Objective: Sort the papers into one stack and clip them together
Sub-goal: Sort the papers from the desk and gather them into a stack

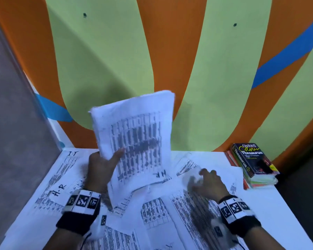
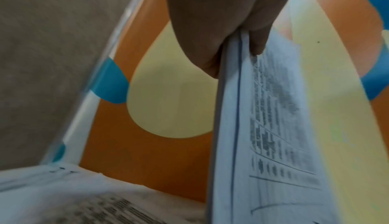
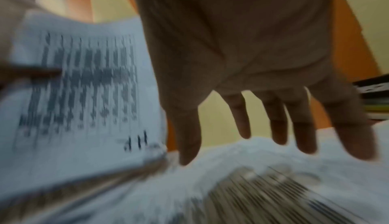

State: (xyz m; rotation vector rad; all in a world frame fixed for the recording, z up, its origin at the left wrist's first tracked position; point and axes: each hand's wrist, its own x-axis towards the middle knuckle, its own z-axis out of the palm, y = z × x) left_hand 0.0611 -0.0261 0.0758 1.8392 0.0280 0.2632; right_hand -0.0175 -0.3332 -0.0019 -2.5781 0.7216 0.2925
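Observation:
My left hand point(image 1: 105, 164) grips a bundle of printed sheets point(image 1: 135, 139) by its left edge and holds it upright above the white table point(image 1: 271, 210). The thumb lies across the printed face. In the left wrist view the fingers point(image 2: 212, 44) pinch the same bundle point(image 2: 263, 127) edge-on. More printed sheets point(image 1: 155, 212) lie loose and overlapping on the table. My right hand point(image 1: 206, 183) hovers over them at the right, fingers point(image 3: 280, 121) straight and spread, blurred. The held bundle point(image 3: 84, 94) stands to its left. No clip shows in any view.
A stack of books topped by an Oxford thesaurus point(image 1: 253, 163) sits at the table's back right corner. An orange, green and blue painted wall point(image 1: 170, 51) rises right behind the table. A grey wall point(image 1: 13, 123) closes the left side.

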